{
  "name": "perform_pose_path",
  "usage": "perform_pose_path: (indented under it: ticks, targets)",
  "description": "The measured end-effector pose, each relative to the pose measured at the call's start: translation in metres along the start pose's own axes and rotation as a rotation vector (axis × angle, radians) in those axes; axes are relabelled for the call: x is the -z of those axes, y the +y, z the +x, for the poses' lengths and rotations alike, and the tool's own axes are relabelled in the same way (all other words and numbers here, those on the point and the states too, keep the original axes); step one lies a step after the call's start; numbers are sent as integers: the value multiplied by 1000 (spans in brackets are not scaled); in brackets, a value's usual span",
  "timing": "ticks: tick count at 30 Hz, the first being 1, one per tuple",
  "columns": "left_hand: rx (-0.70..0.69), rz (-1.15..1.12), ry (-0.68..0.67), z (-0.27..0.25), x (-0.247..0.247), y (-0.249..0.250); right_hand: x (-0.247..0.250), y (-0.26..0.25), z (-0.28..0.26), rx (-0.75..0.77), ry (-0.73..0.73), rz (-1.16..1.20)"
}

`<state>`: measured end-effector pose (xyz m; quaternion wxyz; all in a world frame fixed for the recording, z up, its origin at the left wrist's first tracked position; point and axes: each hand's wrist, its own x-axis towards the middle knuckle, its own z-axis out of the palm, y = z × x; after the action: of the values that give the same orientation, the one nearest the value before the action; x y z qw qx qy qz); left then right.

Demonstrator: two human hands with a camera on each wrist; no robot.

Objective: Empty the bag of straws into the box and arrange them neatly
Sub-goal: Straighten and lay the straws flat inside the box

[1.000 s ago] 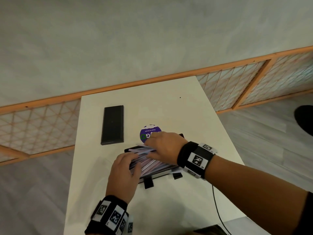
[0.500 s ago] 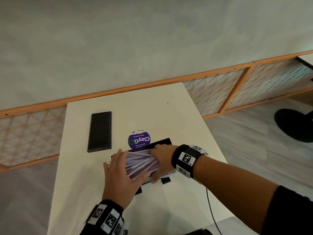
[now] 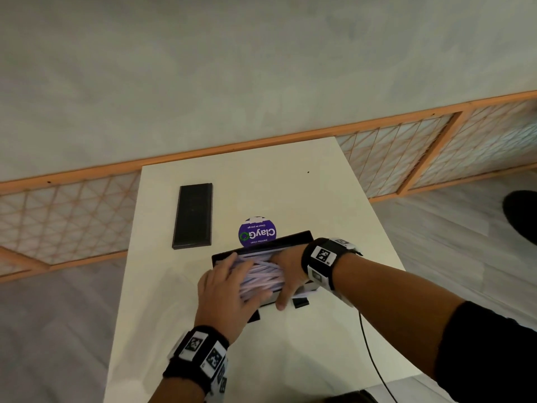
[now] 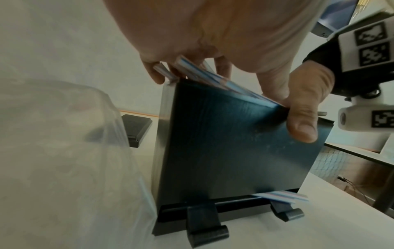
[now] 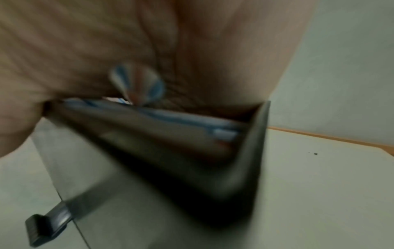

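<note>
Two hands are on the job, and both are mine. Nearest to me is my left hand (image 3: 225, 295). It lies flat, fingers straight and loose, pressing on the left ends of the straws (image 3: 260, 274). It holds nothing.

Just past it is the black box (image 4: 234, 143) on the white table (image 3: 290, 350). The straws lie heaped in the top of the box, and some cross over each other. Their long way runs from my left to my right, the same way the box runs. A few ends stick out over the rim.

My right hand (image 3: 287, 274) is on the other end of the heap. Its thumb (image 4: 300, 121) comes down over the front wall of the box and its fingers curl over the straw ends, so it grips the box and the straws together.

So the heap sits right between my two hands. I think I should push both ends toward the middle, so the straws line up and drop in.

Beside the box on my left lies the clear bag (image 4: 64, 151). It looks empty, but it is blurry. Farther off sit a round purple sticker (image 3: 257, 232) and a flat black lid (image 3: 193, 215).
</note>
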<state>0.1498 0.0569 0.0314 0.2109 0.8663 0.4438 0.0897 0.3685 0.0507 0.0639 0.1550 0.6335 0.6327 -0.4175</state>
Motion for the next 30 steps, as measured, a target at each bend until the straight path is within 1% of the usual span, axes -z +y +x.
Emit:
perform_pose_path:
  ticks: [6, 10, 14, 16, 20, 23, 25, 27, 30]
  targets:
    - [2, -21, 9, 1, -1, -5, 9, 3, 6, 27, -13, -44]
    - [-1, -66, 45, 5, 4, -10, 18, 9, 2, 43, 77, 23]
    - [64, -105, 46, 7, 7, -16, 34, 20, -9, 86, 140, 146]
    - [86, -113, 42, 7, 7, -17, 37, 24, -12, 101, 159, 96]
    - [121, -196, 75, 6, 7, -13, 32, 28, -13, 83, 214, -105]
    - [165, -335, 89, 7, 3, -6, 17, 29, -4, 51, 214, -115]
    - [171, -384, 82, 8, 0, -2, 8, 28, 4, 22, 217, -100]
    - [139, -357, 53, 8, -3, 0, 5, 24, 10, 0, 199, -83]
    - [93, -220, 18, 6, -9, -2, 8, 19, 16, -16, 175, -39]
